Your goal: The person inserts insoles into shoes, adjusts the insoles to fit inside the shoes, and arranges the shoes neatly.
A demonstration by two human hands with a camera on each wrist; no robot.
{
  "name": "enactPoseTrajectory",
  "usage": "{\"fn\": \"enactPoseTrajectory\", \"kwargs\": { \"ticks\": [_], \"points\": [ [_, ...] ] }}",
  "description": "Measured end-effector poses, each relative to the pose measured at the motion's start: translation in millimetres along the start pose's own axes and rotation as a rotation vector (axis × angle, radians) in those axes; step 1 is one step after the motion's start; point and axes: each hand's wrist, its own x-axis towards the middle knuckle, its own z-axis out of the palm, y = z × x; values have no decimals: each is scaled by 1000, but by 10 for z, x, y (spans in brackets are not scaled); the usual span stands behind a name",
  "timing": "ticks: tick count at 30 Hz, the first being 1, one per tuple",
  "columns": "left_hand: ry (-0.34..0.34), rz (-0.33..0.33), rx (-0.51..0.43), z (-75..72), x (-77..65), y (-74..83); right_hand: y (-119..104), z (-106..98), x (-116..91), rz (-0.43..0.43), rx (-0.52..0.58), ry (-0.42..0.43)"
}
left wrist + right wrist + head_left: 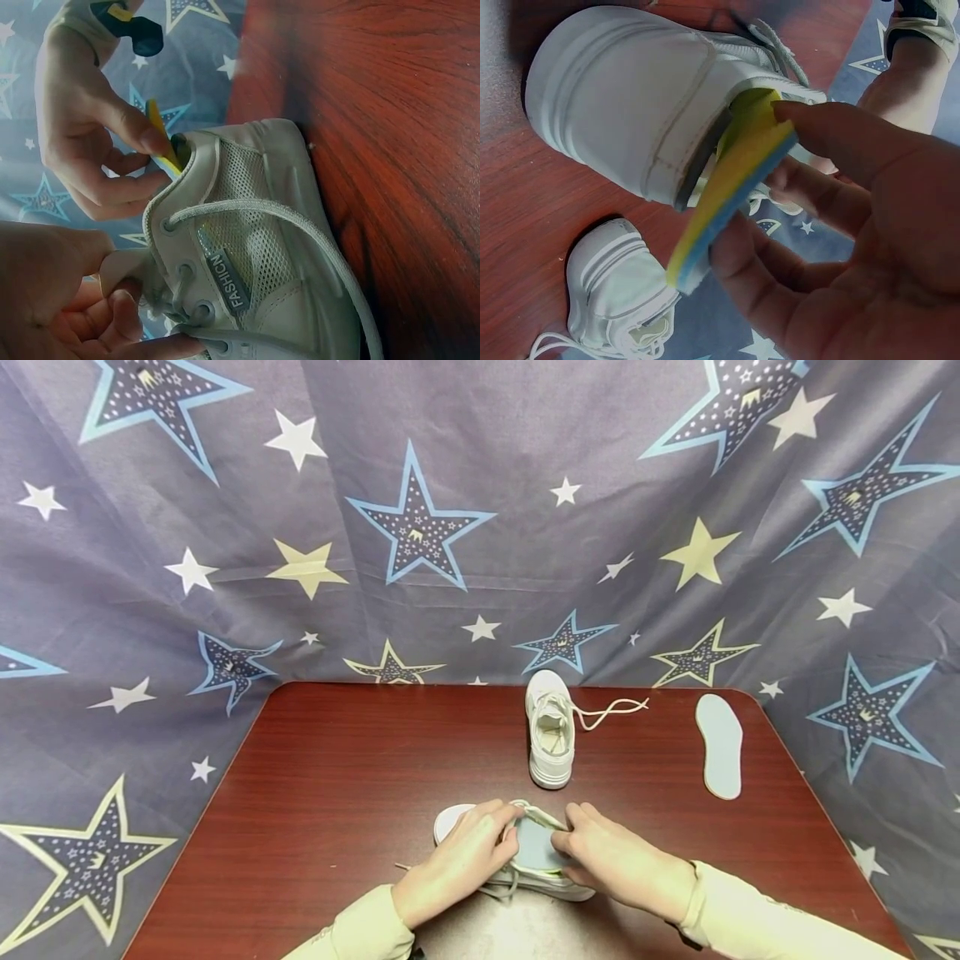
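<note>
A white lace-up shoe lies near the table's front edge, its toe pointing left. My left hand is at the opening and pinches the shoe's tongue, as the left wrist view shows. With thumb and fingers, my right hand grips the heel end of an insole, light blue on one face and yellow on the other. The insole's front part is inside the shoe and hidden; its heel end sticks out above the collar. Loose laces hang over the shoe's side.
Behind stands a second white shoe, its lace trailing right. Another light blue insole lies flat at the table's right. A grey star-printed cloth hangs around the back and sides of the dark red table.
</note>
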Motion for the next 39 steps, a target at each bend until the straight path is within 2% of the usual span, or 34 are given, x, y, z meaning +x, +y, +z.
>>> {"fn": "enactPoseTrajectory", "kwargs": {
  "ticks": [14,25,39],
  "points": [
    [-14,-11,-15,-3,0,-12,-28,56,24,1,8,16],
    [19,21,-4,14,-3,-21,-34,98,38,-12,-10,48],
    [23,17,-14,16,-2,-17,-46,141,76,-1,11,39]
  ]
}}
